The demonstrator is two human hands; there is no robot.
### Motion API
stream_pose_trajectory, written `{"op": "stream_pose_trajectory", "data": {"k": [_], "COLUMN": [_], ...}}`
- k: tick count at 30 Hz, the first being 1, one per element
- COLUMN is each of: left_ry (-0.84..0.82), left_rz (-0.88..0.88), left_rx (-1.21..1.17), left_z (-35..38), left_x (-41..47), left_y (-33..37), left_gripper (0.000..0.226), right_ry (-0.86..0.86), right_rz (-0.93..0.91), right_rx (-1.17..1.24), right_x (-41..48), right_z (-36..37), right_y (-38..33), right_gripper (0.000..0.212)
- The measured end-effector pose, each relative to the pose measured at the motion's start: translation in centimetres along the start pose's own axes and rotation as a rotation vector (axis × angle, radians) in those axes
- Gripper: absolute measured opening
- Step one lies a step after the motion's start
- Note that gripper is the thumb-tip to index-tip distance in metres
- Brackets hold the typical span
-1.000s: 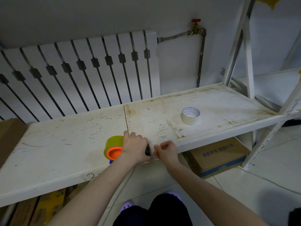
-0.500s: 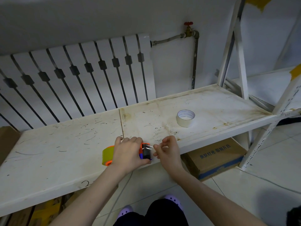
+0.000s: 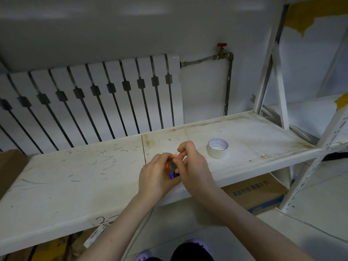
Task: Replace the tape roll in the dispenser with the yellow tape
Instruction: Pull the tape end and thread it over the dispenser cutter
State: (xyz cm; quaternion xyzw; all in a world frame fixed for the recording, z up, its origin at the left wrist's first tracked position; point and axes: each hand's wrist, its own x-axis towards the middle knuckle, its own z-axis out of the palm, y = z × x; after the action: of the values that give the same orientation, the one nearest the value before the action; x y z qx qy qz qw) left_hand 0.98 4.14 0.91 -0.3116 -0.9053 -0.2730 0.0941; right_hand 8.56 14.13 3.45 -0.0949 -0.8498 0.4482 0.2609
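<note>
The tape dispenser (image 3: 171, 167) shows only as a patch of orange, black and blue between my two hands, above the front part of the white shelf (image 3: 79, 178). My left hand (image 3: 157, 176) is wrapped around it from the left and hides the yellow roll. Fingers of my right hand (image 3: 190, 162) are closed on the dispenser's right end; whether they pinch the tape end cannot be told. A whitish tape roll (image 3: 217, 148) lies flat on the shelf, to the right of my hands and apart from them.
A white radiator (image 3: 90, 102) stands behind the shelf, with a pipe and red valve (image 3: 222, 45) to its right. A slanted shelf post (image 3: 271, 76) rises at the back right. A cardboard box (image 3: 258, 193) sits under the shelf. Another box edge (image 3: 10, 166) is at far left.
Both hands have lifted the dispenser off the shelf's front edge and brought it up and right. The yellow roll, visible before, is now covered by my left hand.
</note>
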Motion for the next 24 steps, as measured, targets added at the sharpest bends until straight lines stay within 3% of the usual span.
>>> {"op": "stream_pose_trajectory", "data": {"k": [5,9,14,24], "left_ry": [-0.024,-0.007,0.023,0.034], "left_rz": [-0.082,-0.087,-0.108,-0.105], "left_rx": [-0.039,-0.074,-0.087,-0.077], "left_z": [-0.3,-0.3,-0.2,-0.3], "left_x": [0.5,0.4,0.3,-0.1], "left_y": [0.1,0.0,-0.1,0.1], "left_gripper": [0.047,0.043,0.057,0.061], "right_ry": [-0.026,0.034,0.168,0.218], "right_rz": [-0.066,-0.031,0.046,-0.026], "right_rx": [-0.084,-0.064,-0.051,-0.189], "right_x": [0.0,0.7,1.8,1.7], "right_z": [0.3,0.2,-0.2,0.4], "right_y": [-1.4,-1.2,0.0,1.4], "right_gripper": [0.013,0.021,0.032,0.039]}}
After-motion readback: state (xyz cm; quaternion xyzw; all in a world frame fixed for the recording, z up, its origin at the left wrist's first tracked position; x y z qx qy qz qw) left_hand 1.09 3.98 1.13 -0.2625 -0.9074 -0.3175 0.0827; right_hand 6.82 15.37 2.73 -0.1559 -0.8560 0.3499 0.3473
